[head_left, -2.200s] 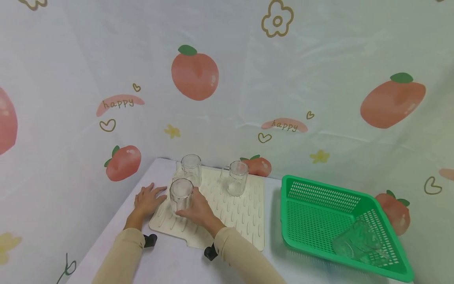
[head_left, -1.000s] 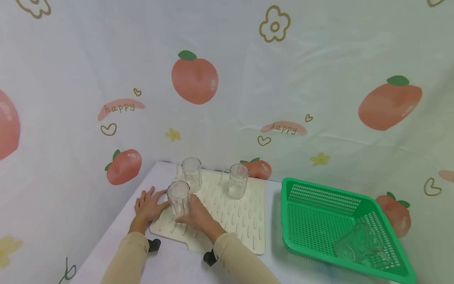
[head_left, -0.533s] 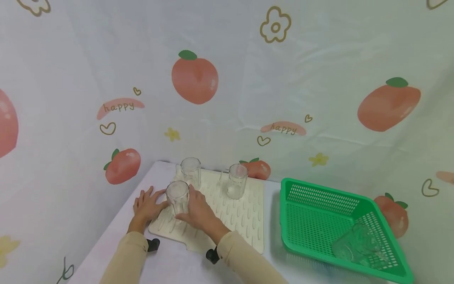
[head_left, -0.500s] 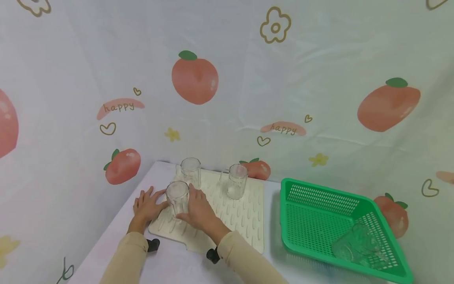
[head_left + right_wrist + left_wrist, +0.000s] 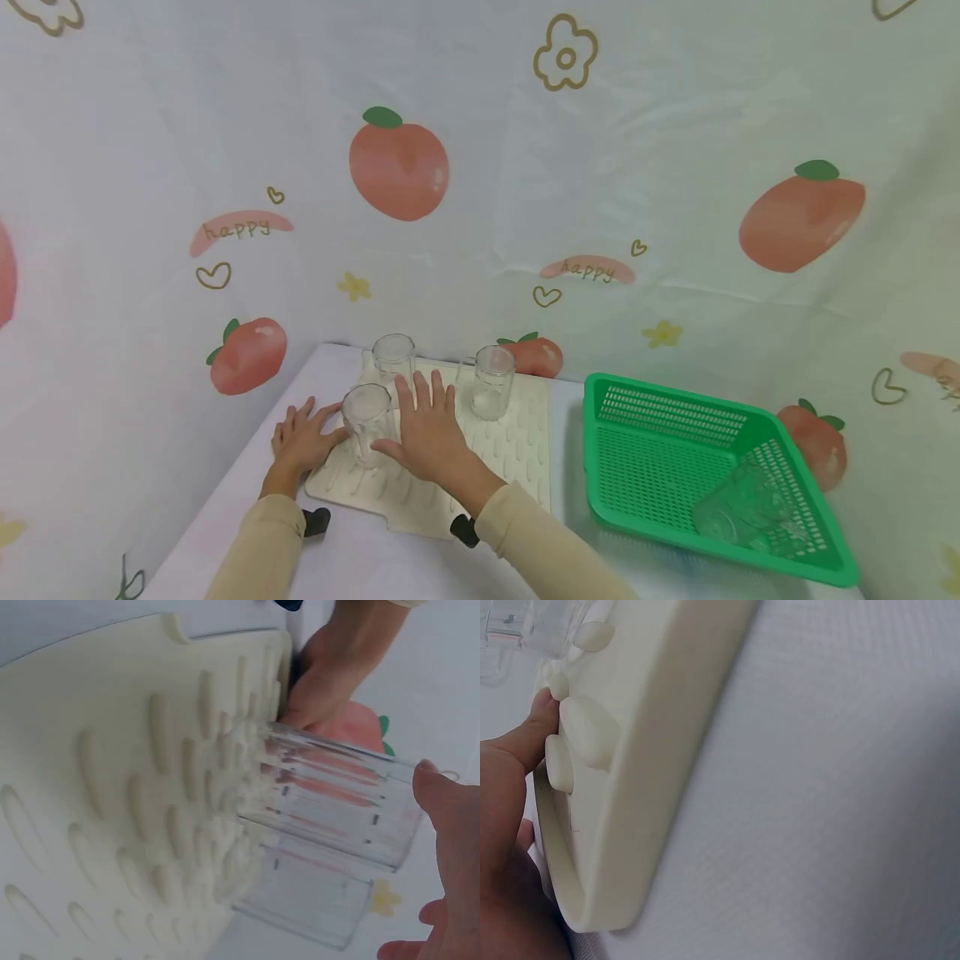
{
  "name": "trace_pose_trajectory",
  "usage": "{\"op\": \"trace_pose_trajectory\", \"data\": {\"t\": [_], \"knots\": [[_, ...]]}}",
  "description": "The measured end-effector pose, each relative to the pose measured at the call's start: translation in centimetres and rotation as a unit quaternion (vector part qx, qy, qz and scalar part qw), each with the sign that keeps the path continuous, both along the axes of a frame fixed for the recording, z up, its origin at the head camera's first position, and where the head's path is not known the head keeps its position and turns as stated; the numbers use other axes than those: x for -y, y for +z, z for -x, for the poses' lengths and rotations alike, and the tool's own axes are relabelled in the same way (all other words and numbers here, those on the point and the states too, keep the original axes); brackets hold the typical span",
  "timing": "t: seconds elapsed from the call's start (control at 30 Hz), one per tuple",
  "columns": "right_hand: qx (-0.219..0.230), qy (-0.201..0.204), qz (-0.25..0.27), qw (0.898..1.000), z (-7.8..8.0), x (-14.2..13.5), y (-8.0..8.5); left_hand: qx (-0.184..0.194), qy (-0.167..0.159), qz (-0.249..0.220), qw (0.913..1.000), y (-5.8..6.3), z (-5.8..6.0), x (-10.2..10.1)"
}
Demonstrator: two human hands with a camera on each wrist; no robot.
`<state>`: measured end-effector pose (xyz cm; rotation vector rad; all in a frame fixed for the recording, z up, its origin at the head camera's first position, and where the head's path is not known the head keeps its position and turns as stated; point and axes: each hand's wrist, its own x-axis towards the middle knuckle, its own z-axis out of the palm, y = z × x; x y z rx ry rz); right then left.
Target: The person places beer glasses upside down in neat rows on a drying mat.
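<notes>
Upright on a cream ridged drying mat (image 5: pixel 517 450) stands a clear glass mug (image 5: pixel 367 429). My right hand (image 5: pixel 432 429) is beside its right side, fingers straight and spread, thumb near the glass. In the right wrist view the mug (image 5: pixel 341 799) shows with the thumb (image 5: pixel 435 791) by its end. My left hand (image 5: pixel 302 440) rests at the mat's left edge, fingers spread. The left wrist view shows its thumb (image 5: pixel 536 727) against a nub inside the mat's raised rim (image 5: pixel 641 817). Two more glass mugs, one back left (image 5: pixel 393 357) and one back right (image 5: pixel 492 392), stand on the mat.
A green plastic basket (image 5: pixel 592 467) sits right of the mat, with clear glassware (image 5: pixel 738 508) lying in its right part. A white cloth backdrop (image 5: pixel 480 167) printed with fruit rises close behind the table. Black wrist cameras sit under both sleeves.
My right hand has let go of the front mug and opened its fingers, moving slightly right. Earlier it held that mug and brought it a little left and nearer. The left hand stays at the mat's edge.
</notes>
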<state>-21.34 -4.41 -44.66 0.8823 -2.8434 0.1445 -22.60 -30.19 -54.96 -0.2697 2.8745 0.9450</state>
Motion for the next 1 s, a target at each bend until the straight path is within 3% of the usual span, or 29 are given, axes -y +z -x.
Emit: {"op": "trace_pose_trajectory", "data": {"t": [0.33,0.6,0.9,1.0], "knots": [[-0.032,-0.009,-0.013,0.999,0.0,-2.4,2.2,0.000,-0.001,-0.001,1.0000,0.2,0.0,-0.1],[-0.016,-0.021,0.005,1.000,0.8,-4.7,2.9,0.001,-0.003,-0.005,1.0000,0.9,-0.3,-0.3],[-0.039,-0.037,0.003,0.999,1.2,-7.7,4.0,0.004,-0.004,0.003,1.0000,0.6,-0.3,-0.2],[-0.027,-0.040,0.008,0.999,1.5,-8.7,4.3,0.003,-0.006,0.004,1.0000,0.5,-0.2,-0.1]]}}
